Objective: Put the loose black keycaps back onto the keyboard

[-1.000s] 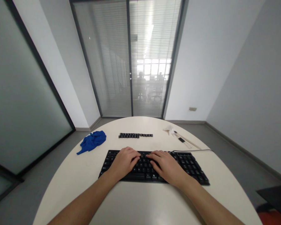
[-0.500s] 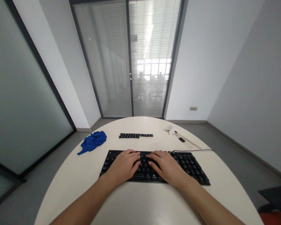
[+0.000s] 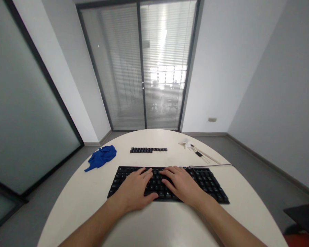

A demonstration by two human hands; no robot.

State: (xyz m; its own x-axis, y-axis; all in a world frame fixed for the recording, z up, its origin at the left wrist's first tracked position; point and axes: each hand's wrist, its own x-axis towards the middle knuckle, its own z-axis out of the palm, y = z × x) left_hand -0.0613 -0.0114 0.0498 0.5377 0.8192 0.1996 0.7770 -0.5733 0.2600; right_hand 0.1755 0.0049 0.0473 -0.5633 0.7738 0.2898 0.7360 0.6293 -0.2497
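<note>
A black computer keyboard (image 3: pixel 211 185) lies across the table in front of me, with its number pad at the right. My left hand (image 3: pixel 135 188) rests over its left half, fingers apart and thumb stretched along the lower rows of keys. Over the middle keys lies my right hand (image 3: pixel 181 183), its fingers spread and the thumb pointing inward. Neither hand grips anything. Beyond the keyboard, loose black keycaps (image 3: pixel 141 150) stand lined up in rows. My palms hide part of the keys.
A crumpled blue cloth (image 3: pixel 100 157) lies at the left on the round pale table (image 3: pixel 154 223). Far right are a white brush (image 3: pixel 186 143) and a wire keycap puller (image 3: pixel 199 154) with a black handle. The keyboard's cable (image 3: pixel 221 165) runs off rightward.
My left hand has shifted slightly down, and its thumb has swung out toward the lower keys. The right hand stays nearly in place on the keyboard.
</note>
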